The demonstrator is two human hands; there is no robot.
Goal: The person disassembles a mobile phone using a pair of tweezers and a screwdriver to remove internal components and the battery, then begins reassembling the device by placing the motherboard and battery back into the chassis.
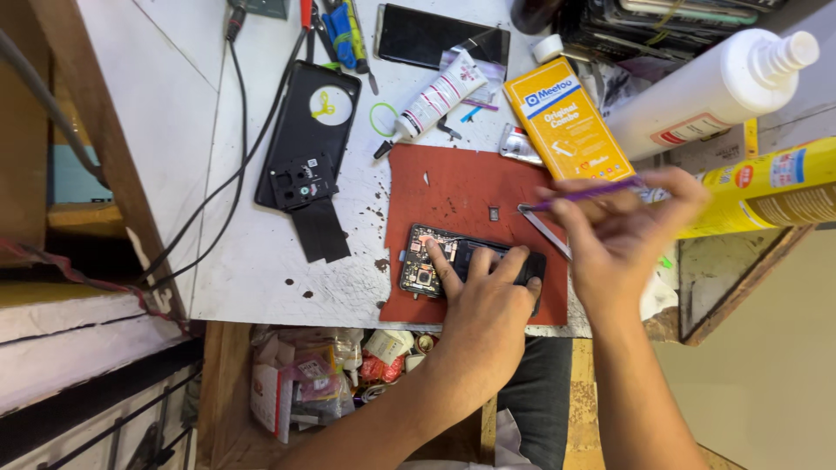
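An opened phone (433,259) with its circuit board showing lies on a red mat (461,191). My left hand (482,300) presses down on it, fingers spread over its right part. My right hand (623,231) hovers just right of the mat and grips a thin purple tool (579,191) whose tip points left above the mat. A slim metal strip (547,233) lies slanted on the mat under that hand.
A black phone back cover (309,130) lies left of the mat, a glue tube (433,100) and dark phone (435,36) behind it. An orange bottle (566,122), white bottle (710,87) and yellow can (766,191) stand right. Cables (235,157) and screwdrivers (344,35) lie at the back.
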